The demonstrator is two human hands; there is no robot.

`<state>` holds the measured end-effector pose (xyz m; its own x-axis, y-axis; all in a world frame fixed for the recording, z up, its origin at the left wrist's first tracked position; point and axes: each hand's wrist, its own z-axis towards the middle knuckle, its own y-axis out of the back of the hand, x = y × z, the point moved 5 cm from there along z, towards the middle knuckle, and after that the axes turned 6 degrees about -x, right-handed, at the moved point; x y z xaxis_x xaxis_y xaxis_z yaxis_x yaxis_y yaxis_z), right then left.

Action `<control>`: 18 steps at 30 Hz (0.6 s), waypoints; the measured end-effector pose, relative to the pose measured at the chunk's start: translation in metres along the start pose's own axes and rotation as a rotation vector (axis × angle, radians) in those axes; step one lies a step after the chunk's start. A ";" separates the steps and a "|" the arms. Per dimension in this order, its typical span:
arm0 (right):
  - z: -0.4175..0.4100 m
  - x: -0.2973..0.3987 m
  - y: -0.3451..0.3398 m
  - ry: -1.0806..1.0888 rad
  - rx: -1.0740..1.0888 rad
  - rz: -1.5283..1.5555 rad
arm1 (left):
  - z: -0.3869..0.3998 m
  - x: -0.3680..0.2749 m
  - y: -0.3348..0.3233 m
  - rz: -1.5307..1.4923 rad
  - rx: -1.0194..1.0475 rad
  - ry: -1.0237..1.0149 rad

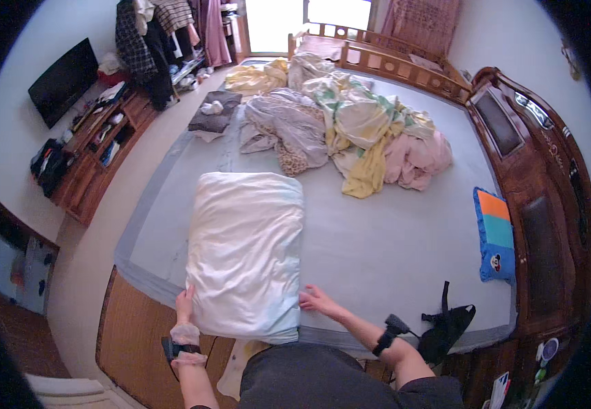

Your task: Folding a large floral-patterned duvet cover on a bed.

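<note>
A folded white quilt point(246, 250) lies as a thick, wrinkled rectangle on the bed near its front edge. My left hand point(185, 302) rests against the quilt's lower left side; whether its fingers grip the cloth cannot be made out. At the opposite side, my right hand point(320, 300) has its fingers apart, with the fingertips at the quilt's lower right edge. Both forearms carry strapped-on dark devices. Beneath the quilt spreads the bed's grey-blue sheet point(377, 240).
Rumpled bedding point(362, 117) is heaped toward the far side. A blue cartoon pillow point(497, 235) leans by the carved wooden headboard point(546, 245). A black bag point(446, 332) sits at the right front. Folded dark cloth point(216, 112) lies at the far left, across from a wooden TV cabinet point(137, 110).
</note>
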<state>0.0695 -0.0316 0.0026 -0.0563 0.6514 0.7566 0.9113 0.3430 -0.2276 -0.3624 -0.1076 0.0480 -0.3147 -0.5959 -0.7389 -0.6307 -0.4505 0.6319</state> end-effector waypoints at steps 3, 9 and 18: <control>0.036 -0.016 -0.025 0.276 -0.296 -0.312 | -0.012 -0.030 -0.021 -0.414 0.266 0.113; 0.021 0.072 -0.007 0.324 -0.101 0.129 | -0.051 -0.058 -0.048 -0.835 0.695 0.618; -0.124 0.171 0.111 0.388 -0.212 -0.168 | -0.152 -0.063 -0.155 -0.412 1.229 0.203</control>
<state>0.2120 0.0341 0.1828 -0.0906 0.2835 0.9547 0.9682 0.2497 0.0177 -0.1370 -0.1018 0.0322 0.0991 -0.6984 -0.7088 -0.9187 0.2094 -0.3348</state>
